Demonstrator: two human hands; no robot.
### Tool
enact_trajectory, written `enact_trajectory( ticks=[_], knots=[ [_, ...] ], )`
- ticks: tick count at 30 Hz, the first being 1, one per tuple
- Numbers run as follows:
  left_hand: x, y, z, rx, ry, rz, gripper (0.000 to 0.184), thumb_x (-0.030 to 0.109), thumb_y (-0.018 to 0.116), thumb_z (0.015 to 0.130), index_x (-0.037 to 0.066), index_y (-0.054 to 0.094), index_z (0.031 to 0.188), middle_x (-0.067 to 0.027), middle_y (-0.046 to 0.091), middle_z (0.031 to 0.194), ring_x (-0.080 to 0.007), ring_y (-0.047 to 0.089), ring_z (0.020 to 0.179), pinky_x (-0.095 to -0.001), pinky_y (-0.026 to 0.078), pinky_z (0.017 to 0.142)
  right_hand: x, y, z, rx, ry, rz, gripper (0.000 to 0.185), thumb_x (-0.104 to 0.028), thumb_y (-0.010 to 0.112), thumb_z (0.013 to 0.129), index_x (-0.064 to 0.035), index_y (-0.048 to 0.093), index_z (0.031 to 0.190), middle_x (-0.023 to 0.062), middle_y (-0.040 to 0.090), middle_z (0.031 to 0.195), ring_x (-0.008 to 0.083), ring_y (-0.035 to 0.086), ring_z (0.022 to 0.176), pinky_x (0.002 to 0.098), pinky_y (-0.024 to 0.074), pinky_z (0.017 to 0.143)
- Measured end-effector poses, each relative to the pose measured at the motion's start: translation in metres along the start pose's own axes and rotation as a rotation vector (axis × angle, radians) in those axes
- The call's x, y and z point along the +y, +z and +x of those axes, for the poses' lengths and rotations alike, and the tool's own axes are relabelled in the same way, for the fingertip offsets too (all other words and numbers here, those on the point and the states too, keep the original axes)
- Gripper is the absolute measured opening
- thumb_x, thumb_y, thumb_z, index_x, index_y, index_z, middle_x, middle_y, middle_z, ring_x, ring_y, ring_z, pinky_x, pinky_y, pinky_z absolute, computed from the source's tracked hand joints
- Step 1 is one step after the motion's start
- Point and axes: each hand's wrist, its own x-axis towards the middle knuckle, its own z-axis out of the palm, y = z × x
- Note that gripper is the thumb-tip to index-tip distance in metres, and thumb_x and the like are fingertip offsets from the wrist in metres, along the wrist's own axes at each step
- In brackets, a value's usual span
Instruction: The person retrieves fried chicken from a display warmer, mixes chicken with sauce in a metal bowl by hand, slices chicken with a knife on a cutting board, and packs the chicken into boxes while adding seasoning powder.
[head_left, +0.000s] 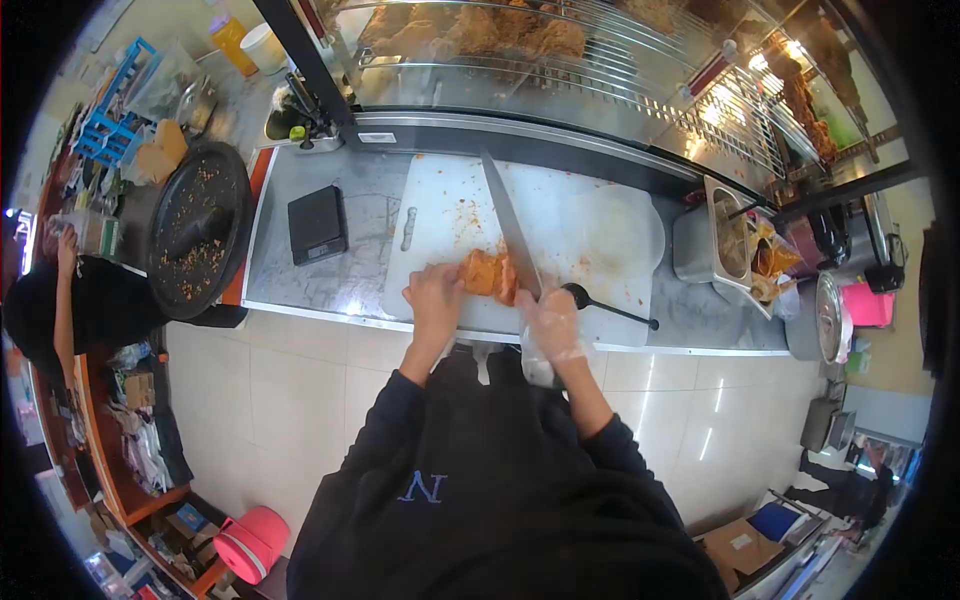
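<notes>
A long knife slants across the white cutting board, its tip toward the far edge. My right hand, in a clear plastic glove, is closed around its handle. Under the blade's near end lies a piece of orange-brown fried chicken. My left hand rests against the chicken's left side with its fingers curled onto it. Orange crumbs are scattered over the board. Just right of my right hand, a black ladle lies on the board.
A black kitchen scale sits left of the board. Beyond the board stands a heated display case with fried chicken on racks. Metal containers are at the right. A round black pan with crumbs is at the left, near another person's arm.
</notes>
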Motion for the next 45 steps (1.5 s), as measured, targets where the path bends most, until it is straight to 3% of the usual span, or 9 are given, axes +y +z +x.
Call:
enact_trajectory(
  ticks=[3,6,9,10,14,19,26,41,45],
  knots=[
    [-0.009,-0.01,0.007,-0.029,-0.003,-0.005,0.019,0.016,0.06,0.081,0.014,0.061,0.099,-0.0016,0.059,0.094,-0.026,0.047,0.096,-0.0419,0.031,0.082,0.0,0.007,-0.025,0.059,-0.123,0.248,0.038,-0.024,0.058,0.084,0.0021,0.054,0.111,0.0254,0.062,0.077,0.0416,0.06,0.071,0.0461,0.047,0.062],
    [-0.014,-0.017,0.011,-0.043,0.009,-0.027,0.018,0.014,0.056,0.083,0.013,0.06,0.1,-0.0024,0.058,0.095,-0.0257,0.047,0.097,-0.0415,0.031,0.083,-0.023,-0.021,-0.042,-0.012,0.005,0.349,0.036,-0.025,0.055,0.086,0.0008,0.053,0.11,0.0261,0.061,0.077,0.043,0.06,0.071,0.0484,0.0469,0.064],
    [-0.011,-0.03,0.019,0.037,0.065,-0.054,0.018,0.012,0.053,0.084,0.011,0.058,0.102,-0.0047,0.056,0.097,-0.026,0.046,0.096,-0.0418,0.031,0.084,-0.011,-0.034,-0.044,0.071,-0.124,-0.056,0.025,-0.027,0.053,0.09,-0.0043,0.054,0.101,0.0213,0.06,0.068,0.04,0.06,0.064,0.0484,0.045,0.056],
    [-0.007,-0.038,0.023,0.078,0.089,-0.061,0.019,0.011,0.052,0.084,0.011,0.057,0.102,-0.0057,0.056,0.098,-0.0261,0.046,0.096,-0.042,0.031,0.084,-0.009,-0.039,-0.044,0.093,-0.221,-0.222,0.021,-0.029,0.051,0.092,-0.0079,0.052,0.094,0.0154,0.057,0.06,0.035,0.059,0.057,0.0452,0.044,0.049],
    [0.031,-0.066,0.052,0.334,0.281,-0.064,0.019,0.011,0.049,0.086,0.007,0.054,0.103,-0.0083,0.053,0.099,-0.0276,0.045,0.098,-0.0425,0.03,0.086,0.013,-0.043,-0.023,-0.059,-0.523,-0.407,0.024,-0.033,0.048,0.092,-0.0096,0.05,0.088,0.0112,0.055,0.058,0.0288,0.059,0.053,0.0395,0.0449,0.045],
    [0.036,-0.034,0.09,0.164,0.374,0.126,0.021,0.016,0.049,0.087,0.006,0.052,0.105,-0.0094,0.05,0.104,-0.0282,0.042,0.104,-0.0431,0.029,0.088,0.025,-0.036,-0.01,-0.168,-0.517,-0.479,0.02,-0.029,0.047,0.092,-0.0097,0.051,0.093,0.0113,0.057,0.062,0.0286,0.059,0.053,0.0397,0.0451,0.046],
    [0.0,-0.007,0.107,-0.079,0.326,0.092,0.019,0.016,0.048,0.087,0.005,0.051,0.102,-0.0101,0.049,0.101,-0.0275,0.043,0.101,-0.0425,0.03,0.085,0.02,-0.031,0.0,-0.328,-0.471,-0.429,0.016,-0.022,0.046,0.092,-0.0081,0.048,0.099,0.0128,0.058,0.064,0.029,0.06,0.058,0.0403,0.0459,0.049],
    [-0.012,-0.002,0.113,-0.097,0.312,0.076,0.015,0.017,0.047,0.088,0.006,0.049,0.097,-0.0088,0.049,0.096,-0.0261,0.044,0.095,-0.0402,0.03,0.081,0.016,-0.022,0.014,-0.284,-0.509,-0.414,0.017,-0.015,0.049,0.087,-0.006,0.05,0.101,0.0135,0.056,0.061,0.0296,0.06,0.058,0.0405,0.0472,0.049],
    [-0.004,0.009,0.104,-0.096,0.299,0.106,0.014,0.017,0.046,0.088,0.007,0.048,0.097,-0.0081,0.049,0.096,-0.0254,0.044,0.095,-0.0398,0.029,0.08,0.027,-0.027,0.003,-0.358,-0.404,-0.501,0.016,-0.017,0.048,0.088,-0.0059,0.049,0.1,0.0135,0.059,0.066,0.0303,0.061,0.061,0.0423,0.0472,0.053]
  ],
)
